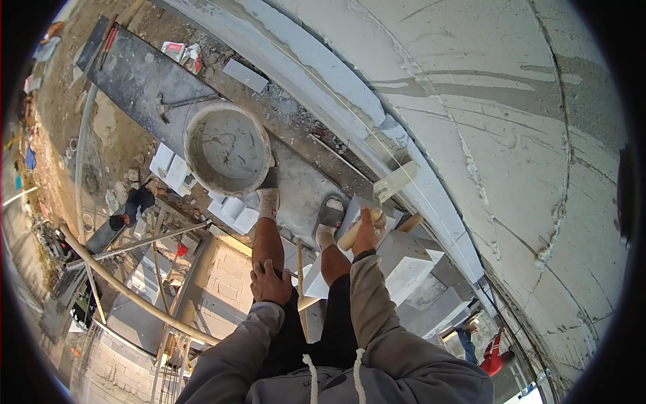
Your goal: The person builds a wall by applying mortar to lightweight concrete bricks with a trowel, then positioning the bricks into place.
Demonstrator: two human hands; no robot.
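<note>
My right hand [368,232] is wrapped around the pale, thick handle of a trowel [395,180]. Its broad blade is coated with grey mortar and sits at the edge of the block wall [431,202], by a taut string line. My left hand [271,283] rests on my left knee with its fingers spread, holding nothing. In front of my feet stands a round tub [192,145] of wet grey mortar [232,148]. A hammer [182,102] lies on the platform just beyond the tub.
I stand on a narrow dark platform [145,77] high above the ground. White blocks [235,214] lie beside it, and grey blocks [400,259] are stacked by my right leg. Bamboo poles [138,306] cross at left. One person [138,203] is below left, another [494,357] lower right.
</note>
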